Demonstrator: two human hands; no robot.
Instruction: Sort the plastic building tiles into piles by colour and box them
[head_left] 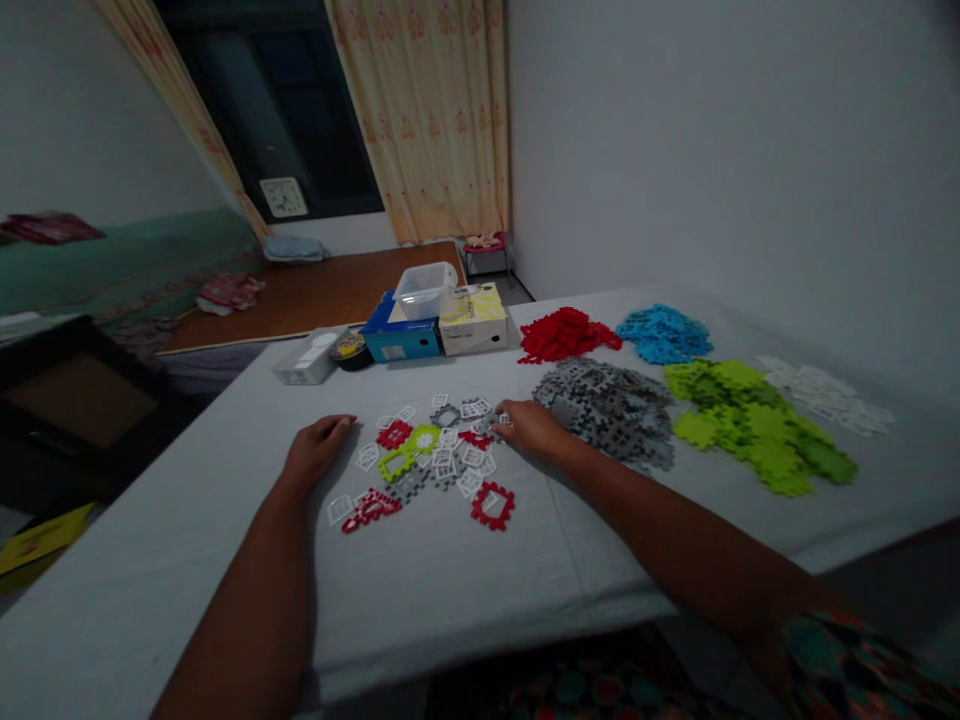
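Note:
Loose interlocking plastic building tiles lie between my hands: a red frame (493,507), a lime-green frame (395,464), grey tiles and several white window-like lattice pieces (444,462). To the left of this spread, my left hand (319,452) rests on the cloth with its fingers curled together, and nothing shows in them. At the spread's right edge, my right hand (531,428) pinches a small grey building tile (492,421), with some white lattice visible at the fingertips. The fingers partly cover that piece.
Piles of red (566,333), blue (664,333), grey (606,408), lime-green (757,425) and white pieces (825,393) lie on the right. Along the table's back stand a blue box (405,340), a yellow-white box (474,322), a clear tub (425,290), a tape roll (351,351) and a clear container (306,362).

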